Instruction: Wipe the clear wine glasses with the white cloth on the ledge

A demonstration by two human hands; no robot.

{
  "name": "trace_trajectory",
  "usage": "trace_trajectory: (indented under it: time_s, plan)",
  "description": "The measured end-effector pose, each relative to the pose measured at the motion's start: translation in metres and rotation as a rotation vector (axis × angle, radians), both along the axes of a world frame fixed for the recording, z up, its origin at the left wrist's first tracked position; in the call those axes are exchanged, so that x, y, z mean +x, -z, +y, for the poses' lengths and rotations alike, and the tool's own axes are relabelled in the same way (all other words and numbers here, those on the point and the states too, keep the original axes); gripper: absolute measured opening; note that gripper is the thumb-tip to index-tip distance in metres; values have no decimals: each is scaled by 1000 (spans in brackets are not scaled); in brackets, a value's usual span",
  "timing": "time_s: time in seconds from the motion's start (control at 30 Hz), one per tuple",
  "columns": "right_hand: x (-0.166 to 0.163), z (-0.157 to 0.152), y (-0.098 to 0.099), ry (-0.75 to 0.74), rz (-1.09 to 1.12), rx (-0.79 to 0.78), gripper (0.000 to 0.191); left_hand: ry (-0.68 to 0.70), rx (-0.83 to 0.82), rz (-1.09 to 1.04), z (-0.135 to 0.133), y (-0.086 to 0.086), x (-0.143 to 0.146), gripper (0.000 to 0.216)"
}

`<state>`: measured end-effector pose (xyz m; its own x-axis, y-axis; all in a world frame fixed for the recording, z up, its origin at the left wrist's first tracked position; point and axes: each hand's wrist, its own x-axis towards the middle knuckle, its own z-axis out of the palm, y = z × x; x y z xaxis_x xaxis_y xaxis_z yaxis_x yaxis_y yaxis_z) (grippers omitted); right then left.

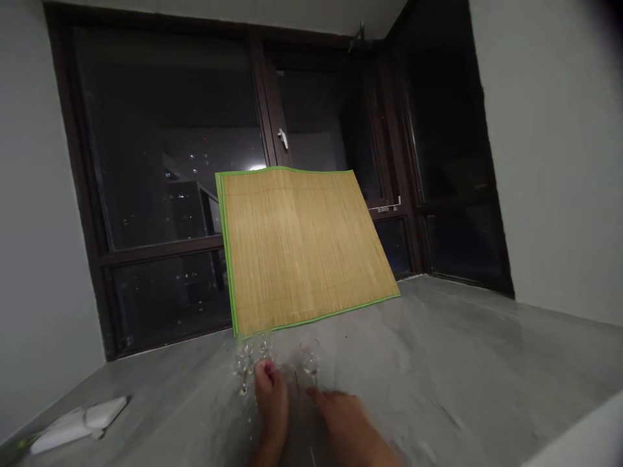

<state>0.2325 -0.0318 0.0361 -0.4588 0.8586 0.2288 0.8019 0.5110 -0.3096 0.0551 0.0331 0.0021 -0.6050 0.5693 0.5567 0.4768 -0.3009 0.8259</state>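
A clear stemmed glass [310,358] stands upright on the grey surface, and the fingers of my right hand [343,418] are closed at its lower stem. My left hand [272,395] is curled shut just to the left; a small pinkish-red spot shows at its fingertips, too blurred to name. Beside that hand, on its left, is a small group of clear stemmed glasses [243,368]. Another stemmed glass [264,348] is just beyond my left fingers. Their thin outlines are faint, and my hands hide some of the surface between them.
Behind the glasses, a bamboo mat [306,246] with green edging leans against the dark-framed window [165,155]. A white wrapped bundle [80,425] lies at the far left of the grey surface [438,363]. Walls rise on both sides.
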Motion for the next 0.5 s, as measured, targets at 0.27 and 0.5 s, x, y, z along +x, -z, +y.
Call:
trace_trajectory:
  time_s: [0.27,0.5]
  plan:
    - [-2,24,2,108,-131,-3,71,-206,-115,-121,17,14,2,42]
    - [-8,46,3,63,-217,95,82,-66,-127,-129,22,17,-4,49]
